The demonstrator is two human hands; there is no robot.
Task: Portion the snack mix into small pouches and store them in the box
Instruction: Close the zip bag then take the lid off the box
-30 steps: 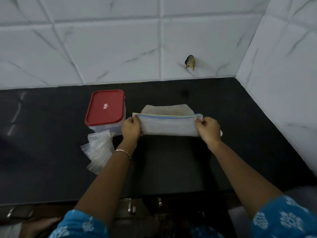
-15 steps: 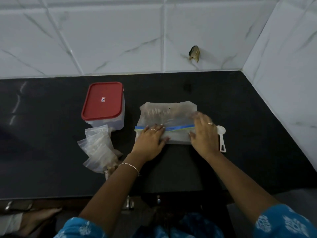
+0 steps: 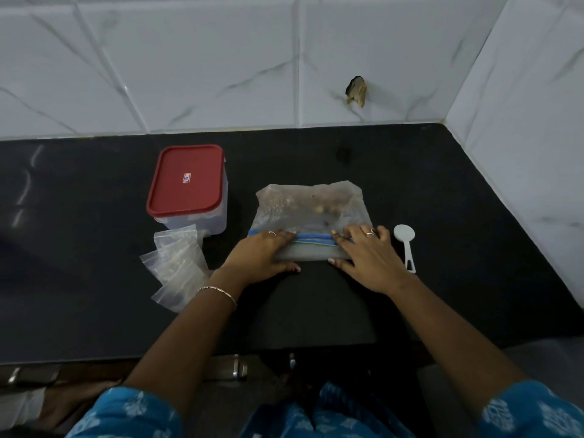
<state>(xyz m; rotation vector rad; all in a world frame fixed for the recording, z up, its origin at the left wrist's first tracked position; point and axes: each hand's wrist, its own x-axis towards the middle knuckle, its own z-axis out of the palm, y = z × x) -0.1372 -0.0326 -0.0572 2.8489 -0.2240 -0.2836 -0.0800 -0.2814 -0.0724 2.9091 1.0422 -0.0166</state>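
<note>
Presently: left hand, right hand lay flat, fingers straight, pressing zip strip of snack-mix bag; likely sealing step; next probably needed box opened, pouches loaded

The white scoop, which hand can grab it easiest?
Probably the right hand. The white scoop lies just beside it on the black counter. The left hand presses the far side of the snack bag, nearer the pouches.

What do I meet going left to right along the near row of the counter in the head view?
Small pouches → left hand → right hand → white spoon. The red-lidded box and the snack bag overlap these, so omitted.
</note>
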